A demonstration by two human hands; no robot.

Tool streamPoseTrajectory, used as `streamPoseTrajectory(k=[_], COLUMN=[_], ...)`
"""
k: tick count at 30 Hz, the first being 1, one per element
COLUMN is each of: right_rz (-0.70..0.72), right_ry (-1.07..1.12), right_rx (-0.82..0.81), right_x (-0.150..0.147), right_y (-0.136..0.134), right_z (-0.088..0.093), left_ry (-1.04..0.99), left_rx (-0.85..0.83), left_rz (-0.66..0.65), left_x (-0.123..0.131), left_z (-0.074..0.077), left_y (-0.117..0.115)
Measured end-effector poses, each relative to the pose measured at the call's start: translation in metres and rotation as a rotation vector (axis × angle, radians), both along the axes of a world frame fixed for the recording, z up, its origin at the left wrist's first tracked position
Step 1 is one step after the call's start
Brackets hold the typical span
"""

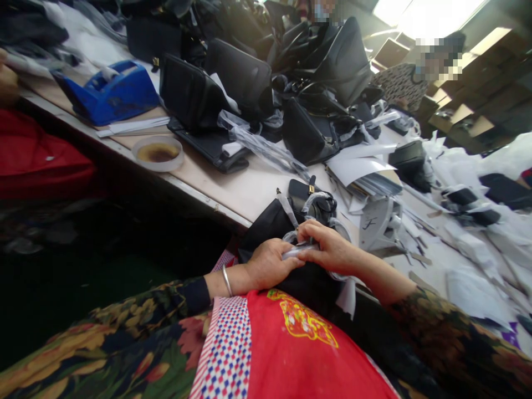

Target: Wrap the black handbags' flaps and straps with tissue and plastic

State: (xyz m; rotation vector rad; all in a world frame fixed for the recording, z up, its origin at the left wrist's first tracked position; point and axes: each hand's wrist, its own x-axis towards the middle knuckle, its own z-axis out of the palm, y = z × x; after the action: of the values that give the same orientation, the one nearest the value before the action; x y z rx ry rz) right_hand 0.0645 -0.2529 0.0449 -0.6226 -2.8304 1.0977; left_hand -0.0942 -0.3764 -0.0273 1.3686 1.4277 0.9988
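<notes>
A black handbag rests at the table's edge, close against my red apron. Clear plastic film wraps its straps, and a gold-coloured clasp shows on its far part. My left hand is closed around one end of a plastic-wrapped strap lying over the bag. From the other side, my right hand pinches the same wrapped strap with thumb and fingers. The two hands nearly meet there. A strip of white wrapping hangs below my right wrist. The lower part of the bag is hidden by my hands and arms.
On the table are a blue tape dispenser, a roll of tape and a white tape dispenser. Several black bags pile up behind. Papers lie to the right. Another person is at the far side.
</notes>
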Motion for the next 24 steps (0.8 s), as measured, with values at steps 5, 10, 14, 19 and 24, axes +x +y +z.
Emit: streamPoseTrajectory(k=[5,10,14,19,24], right_rz=[0.024,0.013,0.018,-0.054,-0.077], right_ry=[-0.117,-0.160,-0.157,-0.037,0.019], right_rx=[-0.004,0.035,0.015,-0.063,-0.061], right_x=[-0.006,-0.013,-0.013,-0.005,0.001], right_y=[0.004,0.007,0.007,0.002,-0.005], right_z=[0.008,0.010,0.002,-0.016,-0.026], left_ry=[0.007,0.041,0.083,0.116,0.067], left_rx=[0.033,0.014,-0.006,-0.028,-0.042], left_rz=[-0.003,0.015,0.046,0.038,-0.063], left_x=[0.001,0.000,0.002,0.005,0.004], left_z=[-0.002,-0.001,-0.003,-0.009,-0.013], left_y=[0.000,0.000,-0.001,-0.001,0.002])
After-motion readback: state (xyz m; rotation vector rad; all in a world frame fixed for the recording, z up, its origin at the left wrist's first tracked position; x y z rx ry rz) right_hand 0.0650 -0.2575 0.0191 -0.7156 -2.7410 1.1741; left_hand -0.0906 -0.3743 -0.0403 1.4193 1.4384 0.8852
